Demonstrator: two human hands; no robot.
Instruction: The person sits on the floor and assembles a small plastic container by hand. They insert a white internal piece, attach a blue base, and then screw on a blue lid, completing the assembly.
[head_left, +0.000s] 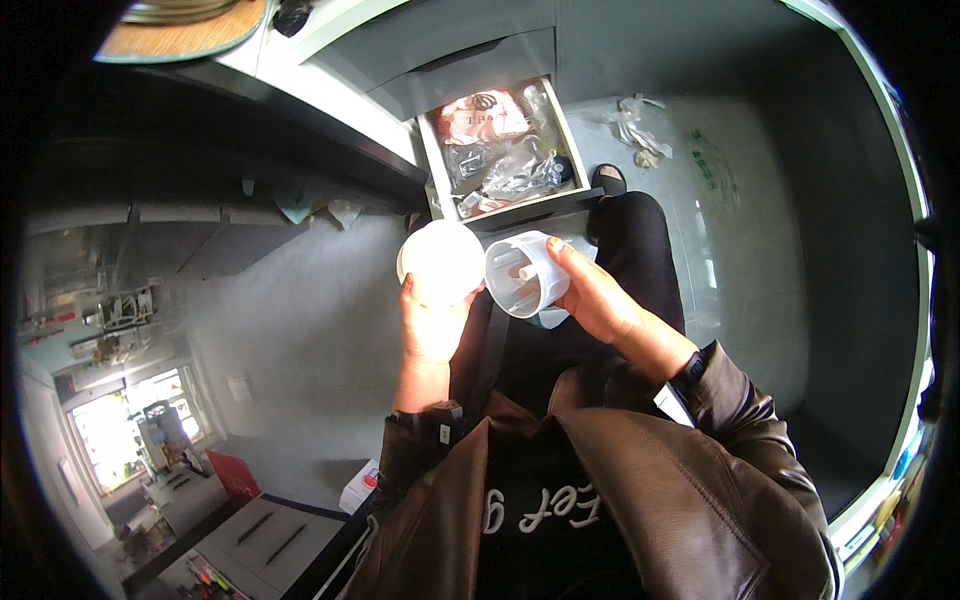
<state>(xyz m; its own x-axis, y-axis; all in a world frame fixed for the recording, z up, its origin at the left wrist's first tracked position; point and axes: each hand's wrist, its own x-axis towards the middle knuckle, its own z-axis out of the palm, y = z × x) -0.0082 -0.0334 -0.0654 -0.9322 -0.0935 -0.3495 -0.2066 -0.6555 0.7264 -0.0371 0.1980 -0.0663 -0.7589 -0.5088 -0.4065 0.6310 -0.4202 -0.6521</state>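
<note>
In front of my lap, my left hand (433, 325) grips a white round piece (440, 258), which bright light washes out, so I cannot tell whether it is a lid or a bowl. Close to its right side, my right hand (600, 300) is closed round a translucent plastic cup (512, 285). The cup lies tilted with its mouth toward the white piece, and a short peg shows inside. Whether the two pieces touch is hard to tell. Something pale and see-through (552, 318) shows below the cup, partly hidden by my right hand.
Just beyond my hands a drawer (583, 172) stands pulled out, holding a pink bag (483, 115) and crumpled clear plastic bags (522, 170). More crumpled plastic (640, 130) lies on the grey floor at the right. A dark counter edge (300, 120) runs along the left.
</note>
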